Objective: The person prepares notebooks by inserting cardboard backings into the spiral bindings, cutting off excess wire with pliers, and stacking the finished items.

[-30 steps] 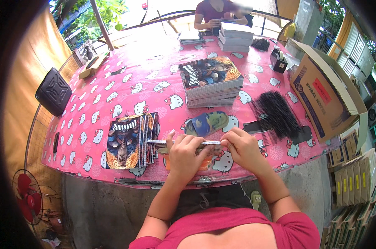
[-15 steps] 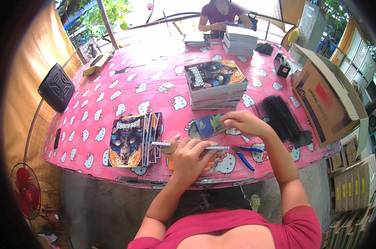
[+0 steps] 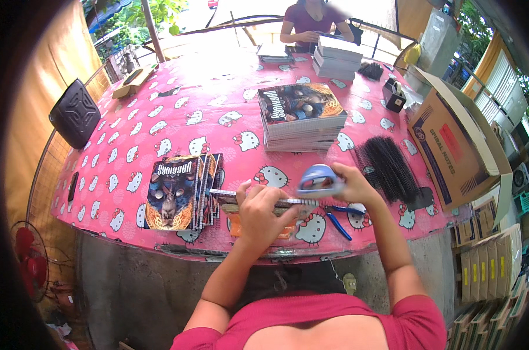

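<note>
My left hand (image 3: 261,213) is closed on a thin notebook (image 3: 226,194), its long white edge facing up. Part of an orange and brown cover (image 3: 235,224) shows below that hand. My right hand (image 3: 353,185) grips a blue, rounded, flattish object (image 3: 320,182) just above the notebook's right end; blur hides its exact kind. Blue-handled pliers (image 3: 338,225) lie on the table below my right hand. Left of my left hand, a fanned pile of illustrated notebooks (image 3: 174,195) lies on the table.
A tall stack of the same notebooks (image 3: 302,119) stands ahead. Black plastic spiral coils (image 3: 387,169) lie to the right, beside an open cardboard box (image 3: 451,149). A black tape dispenser (image 3: 394,96) stands farther back. Another person (image 3: 314,26) sits across the pink table, behind white book stacks (image 3: 336,58).
My right hand has picked the blue object up off the table and brought it nearer, over the notebook's right end. My left hand stays on the notebook. The whole view has shifted slightly.
</note>
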A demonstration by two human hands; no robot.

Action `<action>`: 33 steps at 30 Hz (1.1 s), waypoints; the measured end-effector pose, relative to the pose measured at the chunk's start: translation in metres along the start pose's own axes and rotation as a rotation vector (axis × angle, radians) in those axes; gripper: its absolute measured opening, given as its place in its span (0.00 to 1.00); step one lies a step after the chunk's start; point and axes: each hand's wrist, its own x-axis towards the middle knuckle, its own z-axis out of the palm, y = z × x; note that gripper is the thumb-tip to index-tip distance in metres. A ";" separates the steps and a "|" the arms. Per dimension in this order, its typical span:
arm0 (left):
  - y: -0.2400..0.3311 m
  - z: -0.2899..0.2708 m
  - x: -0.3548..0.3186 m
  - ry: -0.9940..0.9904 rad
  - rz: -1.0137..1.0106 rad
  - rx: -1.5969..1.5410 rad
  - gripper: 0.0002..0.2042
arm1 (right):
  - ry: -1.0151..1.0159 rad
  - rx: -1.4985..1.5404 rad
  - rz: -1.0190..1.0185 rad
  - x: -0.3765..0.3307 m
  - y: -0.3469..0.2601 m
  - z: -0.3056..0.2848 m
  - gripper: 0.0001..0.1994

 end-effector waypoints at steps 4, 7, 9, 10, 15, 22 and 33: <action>-0.001 -0.002 0.001 0.020 -0.025 -0.037 0.15 | 0.060 0.296 -0.142 0.002 -0.011 -0.002 0.16; 0.003 -0.011 0.005 -0.028 -0.126 -0.017 0.16 | 0.011 0.037 -0.032 0.020 -0.006 -0.007 0.16; -0.001 -0.017 0.002 -0.010 -0.085 0.177 0.16 | 0.088 0.125 0.021 0.022 -0.002 -0.008 0.17; -0.005 -0.024 0.004 -0.024 -0.122 0.203 0.15 | 0.042 0.307 -0.052 0.025 -0.008 -0.002 0.17; -0.019 -0.034 -0.004 -0.105 -0.234 0.109 0.14 | -0.025 0.316 0.003 0.032 -0.013 0.020 0.21; -0.024 -0.041 0.004 -0.063 -0.220 0.056 0.14 | -0.009 0.192 -0.047 0.053 -0.011 0.037 0.23; -0.055 -0.051 -0.009 0.134 -0.269 -0.053 0.29 | -0.085 0.187 -0.138 0.069 -0.059 0.060 0.19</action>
